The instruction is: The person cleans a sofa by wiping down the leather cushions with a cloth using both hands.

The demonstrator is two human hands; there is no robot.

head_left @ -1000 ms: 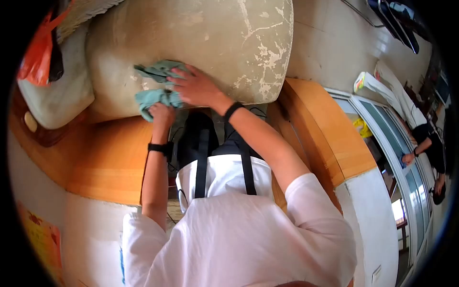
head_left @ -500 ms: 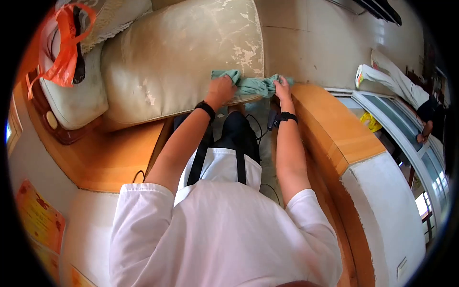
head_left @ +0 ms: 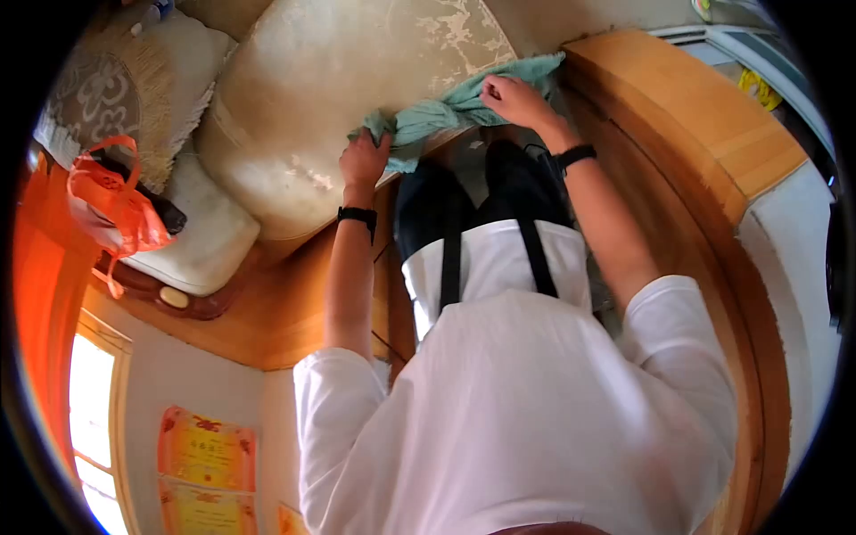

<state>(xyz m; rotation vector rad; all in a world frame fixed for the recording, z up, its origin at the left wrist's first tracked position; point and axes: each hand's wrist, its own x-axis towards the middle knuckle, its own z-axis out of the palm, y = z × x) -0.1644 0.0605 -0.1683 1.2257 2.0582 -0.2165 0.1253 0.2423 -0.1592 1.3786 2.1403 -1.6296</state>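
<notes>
nearest to us is our white shirt (head_left: 526, 401), with two black straps (head_left: 450, 259) running down below it and our dark trousers (head_left: 437, 201) beyond. past these, our left hand (head_left: 364, 160) is clenched around one end of a crumpled green cloth (head_left: 450, 109). our right hand (head_left: 519, 102) curls over the cloth nearer its other end; we cannot tell whether its fingers grip it. the cloth stretches along the near edge of a worn tan cushion (head_left: 321, 98), its surface cracked and peeling. to our right curves a wooden ledge (head_left: 695, 116). to our left, an orange plastic bag (head_left: 145, 234) sits on a pale armrest (head_left: 214, 241), near a fringed pillow (head_left: 98, 98). farther off, at the upper right, we see something yellow (head_left: 760, 91).
</notes>
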